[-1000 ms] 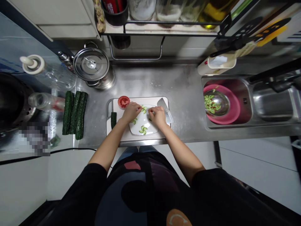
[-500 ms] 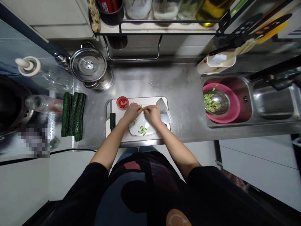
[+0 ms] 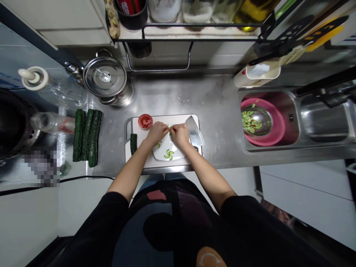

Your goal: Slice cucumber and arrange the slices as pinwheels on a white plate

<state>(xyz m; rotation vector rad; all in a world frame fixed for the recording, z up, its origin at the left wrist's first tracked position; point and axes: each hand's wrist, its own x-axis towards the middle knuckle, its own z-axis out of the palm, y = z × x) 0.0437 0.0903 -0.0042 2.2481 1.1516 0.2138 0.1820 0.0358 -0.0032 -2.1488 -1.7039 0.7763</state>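
Both hands meet over the far part of a white plate [image 3: 160, 154] lying on a white cutting board [image 3: 147, 161]. My left hand [image 3: 157, 133] is closed in a pinch at some thin green cucumber slices. From the other side, the fingertips of my right hand [image 3: 180, 135] pinch at the same slices; the fingers partly cover them. Nearer me on the plate, cucumber slices [image 3: 168, 154] form a small pinwheel. More slices [image 3: 158, 144] show beside my left wrist. A cleaver [image 3: 194, 131] rests right of the plate. On the board's left lie a cut cucumber piece [image 3: 133, 144] and a round red thing [image 3: 145, 121], perhaps a tomato half.
Whole cucumbers [image 3: 86, 137] lie to the left, near a lidded steel pot [image 3: 105, 79] and glass jars. At right, the sink holds a pink basin [image 3: 279, 124] with a bowl of cut vegetables [image 3: 251, 121]. A condiment rack [image 3: 200, 36] runs along the back.
The fingertips have shifted slightly at the cucumber slices. The whole view has moved a little; the plate, board and cleaver keep their places.
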